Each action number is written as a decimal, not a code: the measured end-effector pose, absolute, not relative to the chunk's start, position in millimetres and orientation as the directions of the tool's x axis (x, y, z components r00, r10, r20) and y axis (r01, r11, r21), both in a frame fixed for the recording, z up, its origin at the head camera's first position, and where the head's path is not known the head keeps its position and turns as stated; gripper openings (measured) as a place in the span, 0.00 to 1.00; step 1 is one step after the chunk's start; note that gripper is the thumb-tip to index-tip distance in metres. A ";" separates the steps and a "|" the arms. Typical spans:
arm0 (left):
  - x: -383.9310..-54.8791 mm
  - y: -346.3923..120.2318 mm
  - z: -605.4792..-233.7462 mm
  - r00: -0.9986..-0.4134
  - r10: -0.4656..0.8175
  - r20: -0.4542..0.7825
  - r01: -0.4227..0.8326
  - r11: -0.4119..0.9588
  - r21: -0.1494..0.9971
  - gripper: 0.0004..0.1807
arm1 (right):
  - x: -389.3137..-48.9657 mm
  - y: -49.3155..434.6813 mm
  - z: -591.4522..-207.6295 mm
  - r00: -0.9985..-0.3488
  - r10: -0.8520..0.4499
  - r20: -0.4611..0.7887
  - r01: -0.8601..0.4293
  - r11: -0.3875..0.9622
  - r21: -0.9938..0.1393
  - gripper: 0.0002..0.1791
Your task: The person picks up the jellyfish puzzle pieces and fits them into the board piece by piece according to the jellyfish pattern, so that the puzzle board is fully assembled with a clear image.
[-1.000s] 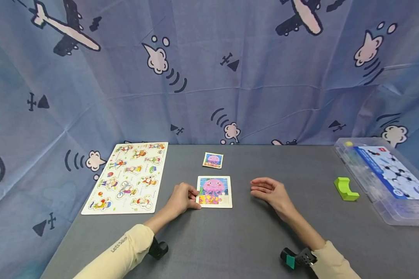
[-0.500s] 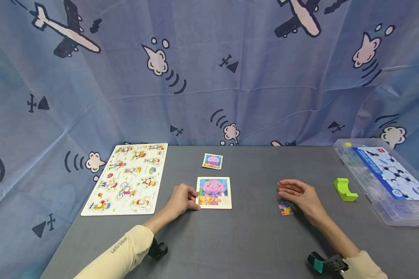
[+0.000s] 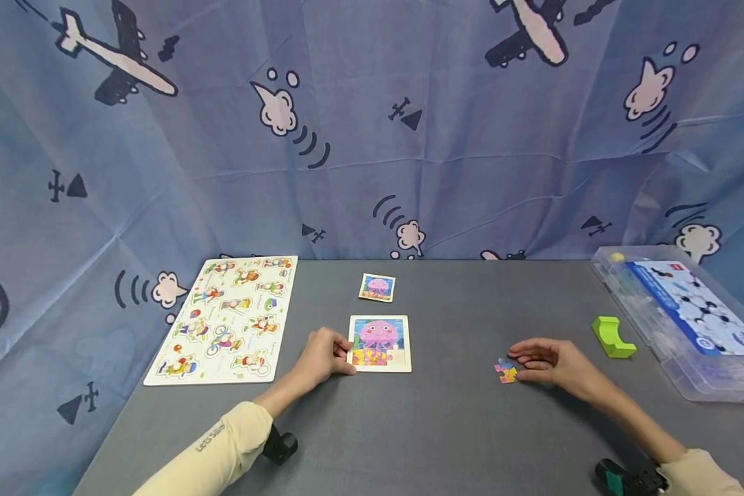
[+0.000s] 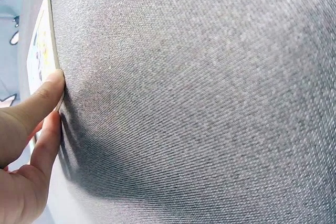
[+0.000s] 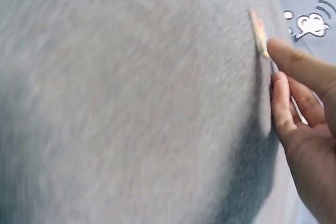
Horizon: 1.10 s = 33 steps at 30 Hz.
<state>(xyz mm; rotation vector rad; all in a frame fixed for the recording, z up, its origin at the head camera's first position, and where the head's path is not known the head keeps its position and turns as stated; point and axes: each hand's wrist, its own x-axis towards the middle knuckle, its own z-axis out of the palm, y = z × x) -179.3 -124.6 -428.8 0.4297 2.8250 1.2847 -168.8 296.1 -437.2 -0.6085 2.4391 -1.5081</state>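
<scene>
My left hand (image 3: pixel 324 353) holds the left edge of a square jigsaw puzzle (image 3: pixel 379 334) with a pink jellyfish picture. In the left wrist view, the thumb lies on the puzzle's rim (image 4: pixel 51 30), with a finger just below it. The puzzle's lower right corner shows pale backing. To the right, a small pink, blue and yellow jigsaw piece (image 3: pixel 506 371) lies flat on the table. Beside it is my right hand (image 3: pixel 554 365), fingers loosely bent and thumb tip close to the piece's right edge. Whether the thumb touches the piece (image 5: pixel 258 32) cannot be told from the right wrist view.
Behind the puzzle lies a small jellyfish picture card (image 3: pixel 377 287). A large white picture board (image 3: pixel 226 320) is at the left. On the right are a green curved block (image 3: pixel 614 337) and a clear plastic case (image 3: pixel 682 324). A printed curtain (image 3: pixel 372 138) hangs behind the table (image 3: pixel 409 434).
My right hand has moved right, away from the puzzle, and now lies just right of the jigsaw piece, which its arm hid at first. The left hand has stayed on the puzzle.
</scene>
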 end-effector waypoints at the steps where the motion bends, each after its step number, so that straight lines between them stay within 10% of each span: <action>1: -179.2 -124.7 -428.8 -0.962 0.251 0.106 0.245 0.625 0.741 0.18 | -169.0 297.1 -437.2 -0.886 -0.463 0.030 -0.239 0.400 -0.885 0.25; 16: -179.5 -125.4 -430.7 -0.961 0.257 0.103 0.242 0.597 0.765 0.17 | -165.5 293.1 -442.2 -0.881 -0.448 0.152 -0.349 0.399 -0.848 0.19; 33: -178.8 -126.3 -429.8 -0.957 0.267 0.114 0.257 0.600 0.757 0.17 | -164.9 269.2 -422.3 -0.950 -0.273 -0.151 0.136 0.071 -0.988 0.23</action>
